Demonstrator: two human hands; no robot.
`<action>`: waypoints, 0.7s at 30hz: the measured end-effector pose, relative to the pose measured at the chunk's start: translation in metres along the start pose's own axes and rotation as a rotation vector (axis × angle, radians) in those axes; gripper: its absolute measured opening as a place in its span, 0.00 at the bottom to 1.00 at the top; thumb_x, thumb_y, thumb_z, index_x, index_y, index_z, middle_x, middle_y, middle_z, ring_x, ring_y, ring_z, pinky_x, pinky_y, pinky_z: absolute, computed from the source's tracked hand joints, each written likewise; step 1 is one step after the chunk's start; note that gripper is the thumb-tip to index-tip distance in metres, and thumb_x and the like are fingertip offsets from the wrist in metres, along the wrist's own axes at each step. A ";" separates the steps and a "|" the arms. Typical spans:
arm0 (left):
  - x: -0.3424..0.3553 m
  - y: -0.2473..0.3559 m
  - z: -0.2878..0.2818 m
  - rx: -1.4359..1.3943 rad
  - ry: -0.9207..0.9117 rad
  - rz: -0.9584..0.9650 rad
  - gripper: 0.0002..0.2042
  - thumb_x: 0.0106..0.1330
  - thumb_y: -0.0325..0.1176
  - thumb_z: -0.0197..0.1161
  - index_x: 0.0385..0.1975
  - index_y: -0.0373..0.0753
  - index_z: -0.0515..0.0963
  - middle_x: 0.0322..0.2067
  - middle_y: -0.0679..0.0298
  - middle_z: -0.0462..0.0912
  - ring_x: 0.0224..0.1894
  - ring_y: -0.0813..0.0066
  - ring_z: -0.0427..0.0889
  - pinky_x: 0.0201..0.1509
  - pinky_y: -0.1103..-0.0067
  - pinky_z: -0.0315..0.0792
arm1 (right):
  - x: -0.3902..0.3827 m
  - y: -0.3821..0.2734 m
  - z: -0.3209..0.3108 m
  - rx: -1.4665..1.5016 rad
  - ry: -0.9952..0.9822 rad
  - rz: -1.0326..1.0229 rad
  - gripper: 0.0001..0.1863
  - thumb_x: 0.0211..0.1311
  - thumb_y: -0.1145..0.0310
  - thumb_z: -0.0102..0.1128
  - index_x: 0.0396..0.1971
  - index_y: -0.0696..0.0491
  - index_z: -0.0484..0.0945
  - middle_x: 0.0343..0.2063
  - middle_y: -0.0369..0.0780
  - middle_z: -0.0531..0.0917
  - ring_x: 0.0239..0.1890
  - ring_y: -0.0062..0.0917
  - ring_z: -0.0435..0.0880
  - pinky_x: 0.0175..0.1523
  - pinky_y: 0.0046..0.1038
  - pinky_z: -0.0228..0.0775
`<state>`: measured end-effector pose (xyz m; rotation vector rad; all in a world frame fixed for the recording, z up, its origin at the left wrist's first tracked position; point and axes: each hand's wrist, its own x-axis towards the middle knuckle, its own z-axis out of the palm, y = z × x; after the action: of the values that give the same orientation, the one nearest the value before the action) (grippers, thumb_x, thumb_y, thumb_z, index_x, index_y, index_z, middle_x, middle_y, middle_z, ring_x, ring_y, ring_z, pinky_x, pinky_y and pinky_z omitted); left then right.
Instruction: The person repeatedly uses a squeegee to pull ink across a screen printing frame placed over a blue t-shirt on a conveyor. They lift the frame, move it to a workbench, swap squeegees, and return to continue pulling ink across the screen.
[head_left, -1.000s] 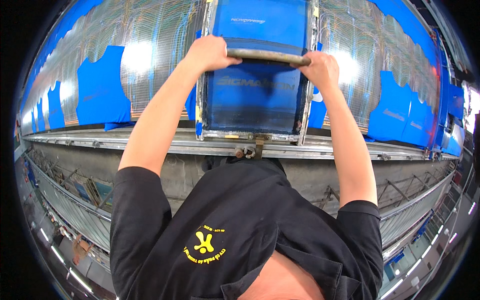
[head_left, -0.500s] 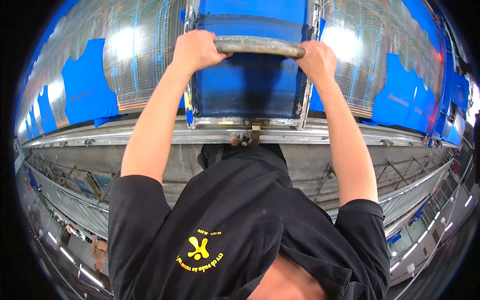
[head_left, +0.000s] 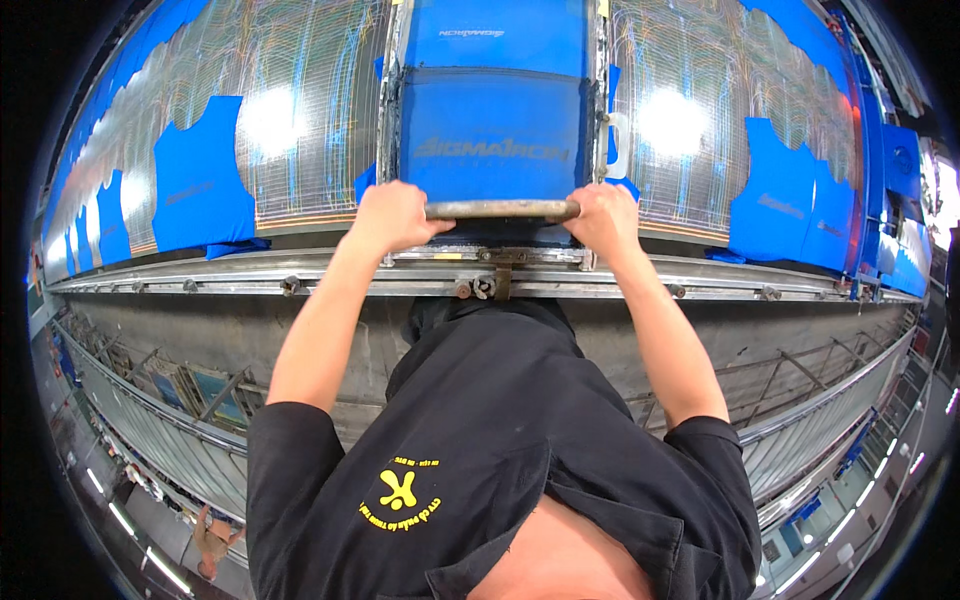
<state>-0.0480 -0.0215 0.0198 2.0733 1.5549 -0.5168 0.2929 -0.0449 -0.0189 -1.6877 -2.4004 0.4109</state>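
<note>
Squeegee [head_left: 503,209] spans the framed blue screen [head_left: 490,110], left grip [head_left: 395,215] and right grip [head_left: 606,216] clamped around its ends.

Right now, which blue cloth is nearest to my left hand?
The cloth partly hidden by the frame, its edge showing beside your left hand; other cloths lie farther.

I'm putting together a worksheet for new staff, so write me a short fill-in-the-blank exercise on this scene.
1. The left hand and the right hand grip opposite ____ of the bar.
2. The large cloth piece lying to the left of the frame is ____ in color.
3. The emblem on the black shirt is ____ in color.

Missing words: ends; blue; yellow.
</note>
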 end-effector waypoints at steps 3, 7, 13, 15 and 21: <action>0.035 -0.019 -0.041 -0.007 0.045 0.033 0.30 0.61 0.66 0.69 0.32 0.37 0.88 0.33 0.49 0.89 0.41 0.47 0.90 0.47 0.58 0.83 | 0.049 0.011 -0.018 -0.022 -0.001 0.027 0.13 0.47 0.54 0.79 0.25 0.47 0.88 0.26 0.39 0.86 0.35 0.38 0.87 0.46 0.42 0.76; 0.104 -0.041 -0.095 0.030 0.162 0.058 0.31 0.58 0.66 0.70 0.29 0.37 0.90 0.33 0.49 0.90 0.40 0.50 0.91 0.48 0.60 0.85 | 0.133 0.025 -0.037 -0.092 -0.042 0.138 0.17 0.53 0.47 0.79 0.28 0.46 0.90 0.28 0.41 0.88 0.36 0.40 0.87 0.46 0.43 0.77; 0.169 -0.058 -0.116 -0.028 0.115 0.069 0.30 0.57 0.66 0.71 0.27 0.37 0.88 0.30 0.49 0.89 0.38 0.48 0.89 0.45 0.59 0.83 | 0.201 0.046 -0.024 -0.091 -0.098 0.181 0.22 0.52 0.43 0.78 0.32 0.47 0.91 0.28 0.43 0.89 0.36 0.42 0.88 0.44 0.43 0.80; 0.173 -0.058 -0.106 -0.010 0.227 0.080 0.30 0.56 0.66 0.71 0.27 0.38 0.88 0.30 0.50 0.89 0.38 0.48 0.89 0.44 0.60 0.83 | 0.201 0.050 -0.013 -0.121 -0.107 0.221 0.23 0.51 0.42 0.79 0.32 0.48 0.91 0.28 0.43 0.89 0.36 0.42 0.88 0.44 0.44 0.80; 0.181 -0.057 -0.098 0.049 0.250 0.057 0.30 0.54 0.65 0.72 0.32 0.37 0.90 0.34 0.50 0.91 0.42 0.52 0.90 0.50 0.61 0.84 | 0.197 0.059 -0.004 -0.168 -0.135 0.232 0.28 0.52 0.35 0.76 0.36 0.46 0.92 0.30 0.42 0.89 0.37 0.41 0.89 0.44 0.44 0.80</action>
<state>-0.0519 0.1894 -0.0134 2.2835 1.6280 -0.2854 0.2794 0.1601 -0.0364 -2.0863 -2.3980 0.3765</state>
